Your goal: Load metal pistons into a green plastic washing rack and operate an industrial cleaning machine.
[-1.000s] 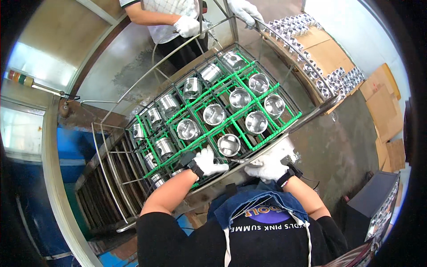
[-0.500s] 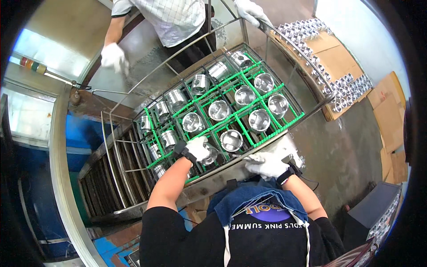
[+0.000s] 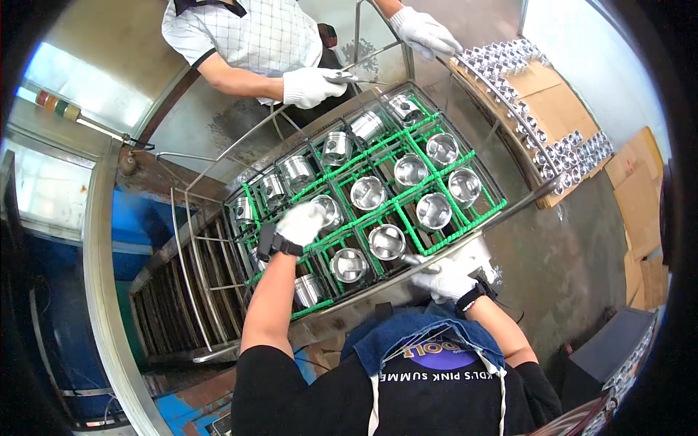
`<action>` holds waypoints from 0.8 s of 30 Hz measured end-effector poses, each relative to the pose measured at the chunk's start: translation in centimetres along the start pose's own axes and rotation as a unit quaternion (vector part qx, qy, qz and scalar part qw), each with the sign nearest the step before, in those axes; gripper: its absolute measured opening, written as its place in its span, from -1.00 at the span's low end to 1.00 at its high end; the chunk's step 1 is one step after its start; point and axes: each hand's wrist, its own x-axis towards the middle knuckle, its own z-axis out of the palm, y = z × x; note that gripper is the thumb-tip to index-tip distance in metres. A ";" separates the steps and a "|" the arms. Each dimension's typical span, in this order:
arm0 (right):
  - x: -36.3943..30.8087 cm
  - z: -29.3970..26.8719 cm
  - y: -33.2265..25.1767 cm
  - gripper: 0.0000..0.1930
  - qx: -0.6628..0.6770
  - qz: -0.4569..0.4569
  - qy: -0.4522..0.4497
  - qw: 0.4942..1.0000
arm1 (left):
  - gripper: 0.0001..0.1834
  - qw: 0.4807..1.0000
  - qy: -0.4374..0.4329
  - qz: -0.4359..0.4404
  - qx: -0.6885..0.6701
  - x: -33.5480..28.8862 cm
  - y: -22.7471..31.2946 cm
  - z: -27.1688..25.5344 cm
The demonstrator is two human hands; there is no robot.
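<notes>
A rack with green-wrapped dividers (image 3: 425,249) holds several shiny metal pistons, among them a piston (image 3: 368,193) with its round end up; others show ribbed sides. My left hand (image 3: 302,224), in a white glove, reaches over the rack's left part. Its bent fingers close at the rim of a piston (image 3: 330,211), partly covering it. My right hand (image 3: 447,280), also gloved, is closed at the near edge of the rack. A slim grey metal tool (image 3: 414,259) sticks out of its fingers, mostly hidden. Below my left hand stands a piston (image 3: 349,265), untouched.
Across the rack a person holds a metal tool in one gloved hand (image 3: 316,86); the other glove (image 3: 424,33) is near the rail. A metal rail (image 3: 240,145) surrounds the rack. Cardboard (image 3: 563,94) with many small metal parts lies at the right.
My left hand has left the near-row piston and moved up and left to another. My right hand stays near the edge. The person's hand has swung in to the far rail.
</notes>
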 end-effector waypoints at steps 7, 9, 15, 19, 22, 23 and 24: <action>2.8 0.3 5.7 -0.60 -0.313 -0.271 0.201 0.888 | -0.29 0.989 0.108 -0.094 0.044 9.4 -3.5 -1.7; -2.4 -0.4 -2.6 -0.55 -0.147 0.139 0.040 0.978 | -0.12 0.986 0.094 -0.095 0.097 11.3 -7.4 0.3; -8.5 -2.0 1.4 -0.66 -0.031 0.214 0.167 0.962 | -0.31 0.966 0.110 -0.221 0.080 15.2 -6.1 1.2; -11.1 -1.9 0.2 -0.75 -0.066 0.196 0.085 0.975 | -0.58 0.918 0.126 -0.173 -0.335 15.3 -5.6 -2.1; -11.9 -2.4 1.5 -0.77 0.110 -0.005 0.092 0.990 | -0.71 0.693 0.112 -0.184 -0.688 15.2 -4.5 -2.4; -11.7 -2.1 0.3 -0.77 0.229 0.014 0.097 0.969 | -0.64 0.740 0.143 -0.152 -0.639 13.8 -3.2 -3.1; -11.2 -2.6 -2.3 -0.72 0.225 0.029 0.102 0.969 | -0.63 0.737 0.080 -0.109 -0.663 12.5 -4.1 -3.2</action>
